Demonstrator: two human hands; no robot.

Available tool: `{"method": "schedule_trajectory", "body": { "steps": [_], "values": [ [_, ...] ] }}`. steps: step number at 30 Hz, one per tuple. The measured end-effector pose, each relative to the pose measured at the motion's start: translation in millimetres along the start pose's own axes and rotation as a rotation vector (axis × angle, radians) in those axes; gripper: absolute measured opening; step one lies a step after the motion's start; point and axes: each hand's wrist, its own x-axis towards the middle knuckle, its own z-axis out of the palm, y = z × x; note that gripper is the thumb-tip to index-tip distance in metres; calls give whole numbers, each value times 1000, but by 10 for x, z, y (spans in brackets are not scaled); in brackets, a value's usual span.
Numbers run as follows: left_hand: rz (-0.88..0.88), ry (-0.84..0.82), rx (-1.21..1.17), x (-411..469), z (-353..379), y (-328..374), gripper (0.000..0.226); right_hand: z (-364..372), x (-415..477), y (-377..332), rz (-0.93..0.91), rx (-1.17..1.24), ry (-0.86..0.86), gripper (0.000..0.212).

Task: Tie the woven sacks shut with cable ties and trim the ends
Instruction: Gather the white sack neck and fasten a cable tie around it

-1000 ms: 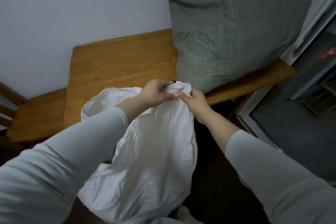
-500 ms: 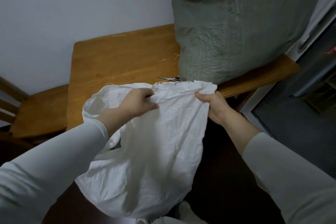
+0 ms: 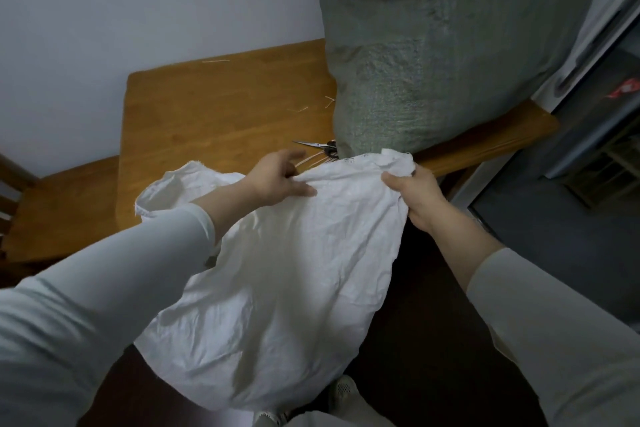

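Observation:
A crumpled white woven sack hangs in front of the wooden table, its mouth lying against the table's near edge. My right hand grips the right corner of the mouth. My left hand has let go of the cloth; its fingers are spread loosely above the sack's rim, beside pale cable ties. Scissors lie on the table just beyond, partly hidden by a full grey-green sack that stands on the table.
A wooden chair stands left of the table. Short trimmed tie ends lie on the tabletop. A metal door frame and a dark floor are at the right. My shoes show below the sack.
My hands, together on the bunched mouth a second ago, pulled apart and spread it. Since then my left hand released the cloth and moved toward the cable ties.

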Motion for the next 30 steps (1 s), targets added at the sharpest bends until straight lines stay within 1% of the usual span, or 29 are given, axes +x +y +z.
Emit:
{"method": "schedule_trajectory", "body": {
  "steps": [2, 4, 5, 6, 7, 9, 10, 11, 12, 13, 14, 15, 16, 18, 20, 21, 22, 23, 24, 25, 26, 27, 28, 30],
  "values": [
    [45, -19, -29, -22, 15, -19, 22, 101, 14, 46, -134, -201, 22, 31],
    [60, 4, -65, -56, 25, -11, 29, 261, 11, 58, -247, -346, 10, 35],
    [60, 18, -80, -71, 34, -14, 30, 348, 15, 61, -244, -371, -33, 38],
    [69, 31, -90, -89, 48, -17, 29, 426, 13, 61, -193, -354, -103, 44],
    [67, 39, -100, -104, 58, -14, 28, 500, 1, 68, -101, -300, -194, 51],
    [64, 54, -122, -120, 78, 0, 18, 607, -27, 104, 95, -105, -419, 69],
    [70, 60, -123, -114, 87, -3, 13, 644, -60, 122, 160, -5, -541, 71],
    [68, 69, -114, -111, 90, 1, 12, 678, -79, 154, 193, 60, -638, 66],
    [66, 77, -101, -99, 92, 0, 11, 704, -109, 173, 196, 72, -711, 58],
    [63, 85, -84, -93, 94, 6, 9, 734, -153, 179, 167, 7, -753, 54],
    [62, 94, -74, -87, 102, 8, 8, 773, -177, 195, 107, -138, -750, 54],
    [55, 99, -78, -79, 108, 4, 7, 819, -179, 223, 34, -288, -684, 55],
    [52, 109, -94, -74, 113, -3, 8, 856, -151, 262, -17, -366, -576, 53],
    [53, 118, -158, -85, 95, -12, 20, 910, -109, 303, -48, -311, -391, 44],
    [36, 119, -201, -126, 26, -17, 25, 903, -64, 338, -58, -220, -295, 39],
    [19, 106, -166, -160, -28, -30, 32, 873, -31, 356, -61, -196, -266, 37],
    [3, 85, -62, -196, -87, -61, 50, 838, -15, 362, -51, -175, -242, 35],
    [-7, 58, 93, -238, -148, -111, 72, 804, 1, 364, -29, -153, -218, 33],
    [-24, 38, 238, -280, -202, -167, 86, 776, 12, 361, -5, -130, -202, 31],
    [-47, 29, 328, -322, -237, -231, 90, 754, 18, 361, 10, -110, -203, 31],
    [-80, 28, 357, -366, -258, -287, 86, 743, 25, 364, 16, -92, -211, 33],
    [-116, 35, 364, -398, -270, -344, 75, 742, 34, 365, 14, -72, -222, 35],
    [-141, 40, 371, -428, -275, -392, 58, 742, 39, 365, 10, -55, -229, 35],
    [-120, 26, 421, -483, -262, -461, 23, 728, 52, 383, 6, -32, -230, 35]
  ]
}}
